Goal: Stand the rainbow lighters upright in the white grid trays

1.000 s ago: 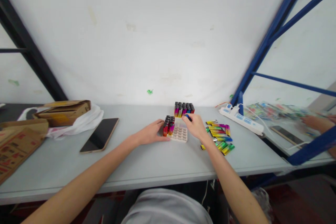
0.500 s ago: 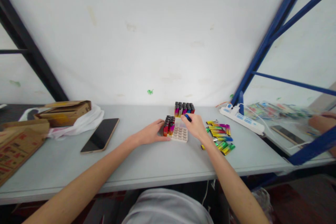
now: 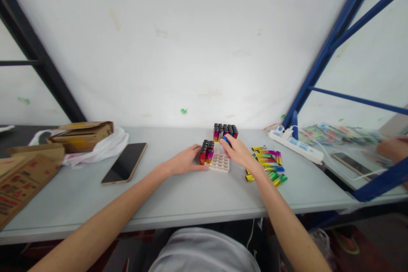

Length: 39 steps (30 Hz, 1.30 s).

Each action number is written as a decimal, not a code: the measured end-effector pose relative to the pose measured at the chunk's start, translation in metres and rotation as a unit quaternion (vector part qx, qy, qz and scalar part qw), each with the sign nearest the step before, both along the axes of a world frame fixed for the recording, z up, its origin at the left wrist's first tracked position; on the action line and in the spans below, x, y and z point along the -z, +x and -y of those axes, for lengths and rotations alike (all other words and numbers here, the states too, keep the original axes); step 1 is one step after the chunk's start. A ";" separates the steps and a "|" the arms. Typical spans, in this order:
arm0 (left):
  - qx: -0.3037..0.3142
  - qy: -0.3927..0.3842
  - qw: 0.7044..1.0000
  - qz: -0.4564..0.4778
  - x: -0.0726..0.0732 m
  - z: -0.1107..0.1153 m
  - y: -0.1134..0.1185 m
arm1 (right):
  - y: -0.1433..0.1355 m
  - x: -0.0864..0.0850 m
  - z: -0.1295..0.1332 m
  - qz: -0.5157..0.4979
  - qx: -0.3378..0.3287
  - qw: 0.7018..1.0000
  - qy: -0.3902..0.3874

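A pale tray (image 3: 219, 163) with rows of round slots lies on the table. Several red and purple lighters (image 3: 207, 153) with black tops stand upright at its left side. My left hand (image 3: 187, 160) rests at the tray's left edge, thumb and fingers apart around the corner beside these lighters. Over the tray's back right part, my right hand (image 3: 235, 150) pinches a blue lighter (image 3: 225, 139). Behind stands a block of upright lighters (image 3: 225, 131). Right of my right hand, several colourful lighters (image 3: 269, 159) lie loose in a pile.
A phone (image 3: 125, 163) lies on the left of the table (image 3: 178, 197), near cardboard boxes (image 3: 92, 136) and a white plastic bag (image 3: 111, 145). A power strip (image 3: 296, 146) sits at the right by a blue frame. Beyond it, another person's hand (image 3: 393, 148) shows.
The whole view has shifted slightly. My right hand holds the blue lighter at a slightly different tilt above the tray. My left hand stays by the tray's left edge.
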State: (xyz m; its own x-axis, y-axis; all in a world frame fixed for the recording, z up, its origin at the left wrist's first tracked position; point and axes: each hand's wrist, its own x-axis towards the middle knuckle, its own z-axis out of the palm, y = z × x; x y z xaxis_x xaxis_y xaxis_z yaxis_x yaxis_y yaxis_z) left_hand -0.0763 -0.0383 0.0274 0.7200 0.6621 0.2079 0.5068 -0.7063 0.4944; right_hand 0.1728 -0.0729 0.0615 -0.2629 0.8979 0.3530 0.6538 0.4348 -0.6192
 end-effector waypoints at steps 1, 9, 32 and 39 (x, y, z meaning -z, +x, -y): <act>-0.001 0.001 1.000 0.001 0.000 0.000 0.000 | 0.001 -0.001 0.001 0.013 -0.031 0.999 -0.004; 0.001 0.004 1.000 0.009 -0.001 0.000 -0.001 | -0.003 -0.011 0.012 0.107 -0.109 0.987 0.039; 0.010 -0.010 1.000 -0.001 -0.004 0.002 -0.001 | -0.018 -0.003 0.013 0.148 -0.091 0.983 0.058; 0.008 -0.008 1.000 0.008 0.000 -0.001 -0.003 | -0.012 -0.002 0.016 0.181 -0.105 0.976 0.068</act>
State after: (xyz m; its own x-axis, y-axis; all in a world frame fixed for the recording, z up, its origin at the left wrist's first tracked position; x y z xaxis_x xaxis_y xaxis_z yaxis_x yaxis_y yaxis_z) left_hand -0.0789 -0.0370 0.0274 0.7272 0.6537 0.2091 0.4869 -0.7061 0.5141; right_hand 0.1604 -0.0885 0.0633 -0.5660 0.7614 0.3159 0.7057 0.6457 -0.2918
